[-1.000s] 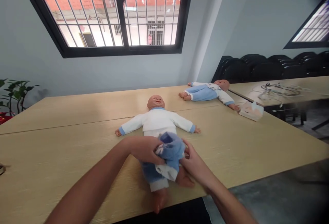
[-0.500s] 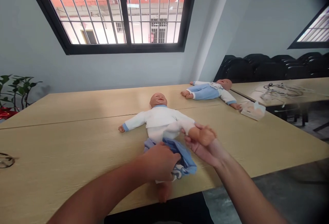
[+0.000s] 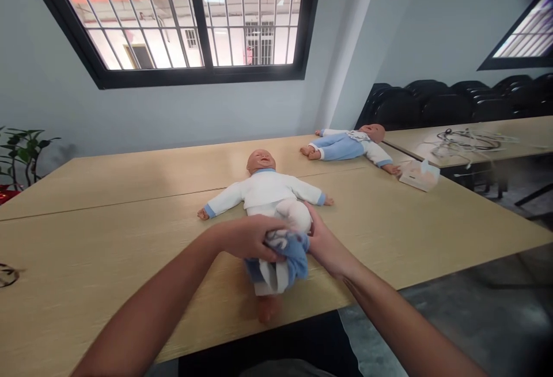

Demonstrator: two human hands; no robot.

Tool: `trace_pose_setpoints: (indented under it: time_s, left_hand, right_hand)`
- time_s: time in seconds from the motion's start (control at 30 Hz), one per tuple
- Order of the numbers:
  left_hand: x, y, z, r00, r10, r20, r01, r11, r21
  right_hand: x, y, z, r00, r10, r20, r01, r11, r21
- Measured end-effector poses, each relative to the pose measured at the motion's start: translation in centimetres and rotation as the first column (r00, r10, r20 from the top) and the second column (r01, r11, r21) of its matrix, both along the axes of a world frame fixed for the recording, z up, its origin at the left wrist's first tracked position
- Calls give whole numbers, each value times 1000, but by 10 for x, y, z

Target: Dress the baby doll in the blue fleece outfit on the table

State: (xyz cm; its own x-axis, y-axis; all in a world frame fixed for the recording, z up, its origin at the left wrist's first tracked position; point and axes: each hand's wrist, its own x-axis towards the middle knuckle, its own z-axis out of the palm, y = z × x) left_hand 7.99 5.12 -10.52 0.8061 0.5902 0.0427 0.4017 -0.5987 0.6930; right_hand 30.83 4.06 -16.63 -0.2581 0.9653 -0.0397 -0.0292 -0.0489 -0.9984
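Note:
A baby doll in a white top with blue cuffs lies on its back, head away from me. One of its legs is bent, the white-covered knee raised; that leg's foot is hidden. The other leg points at me, its bare foot near the table's front edge. Blue trousers with white cuffs are bunched around the lower legs. My left hand is closed on the bunched trouser cloth beside the bent leg. My right hand is closed around the outer side of the bent leg, against the trousers.
A second doll in blue trousers lies at the back right of the wooden table. Near its hand stands a white tissue box. Coiled cables lie on another table. Black chairs line the wall; a plant is at left.
The bent leg's foot, visible before beside my right hand, is now out of sight by the trousers. My right hand has moved left and the trousers are gathered up in my left hand.

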Motion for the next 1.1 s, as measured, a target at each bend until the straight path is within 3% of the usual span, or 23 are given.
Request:
trace_pose_setpoints:
  time_s: [0.13,0.23,0.3,0.43,0.5,0.67,0.87,1.0,1.1]
  left_hand:
    - [9,4,-13,969,200,144,-223,961,164]
    - [16,4,-22,879,279,388,-433,807,401]
    - [19,4,-24,860,190,474,-448,727,520]
    - [21,1,-20,941,-71,330,-159,769,619]
    - [23,-1,-20,947,-113,302,-100,789,606]
    - [33,-1,-32,939,-30,342,-184,796,576]
    - [36,0,-40,924,82,375,-278,816,506]
    - [31,5,-43,916,127,382,-316,814,487]
    - [26,8,-45,926,83,367,-284,794,537]
  right_hand:
    - [-7,-1,1,998,-45,-37,45,999,-14]
    - [-10,0,3,991,-62,-123,59,998,-22]
    - [-12,1,5,979,-86,-185,81,996,-38]
    - [-14,-1,8,953,-150,-263,133,988,-81]
    - [-16,-4,9,940,-165,-299,139,985,-106]
    - [-18,-13,9,931,-129,-343,79,985,-154]
    - [-6,-17,3,879,-108,-464,-50,948,-315]
    - [3,-21,-1,929,-6,-370,-84,971,-226]
    - [9,-21,-4,966,37,-255,-73,988,-134]
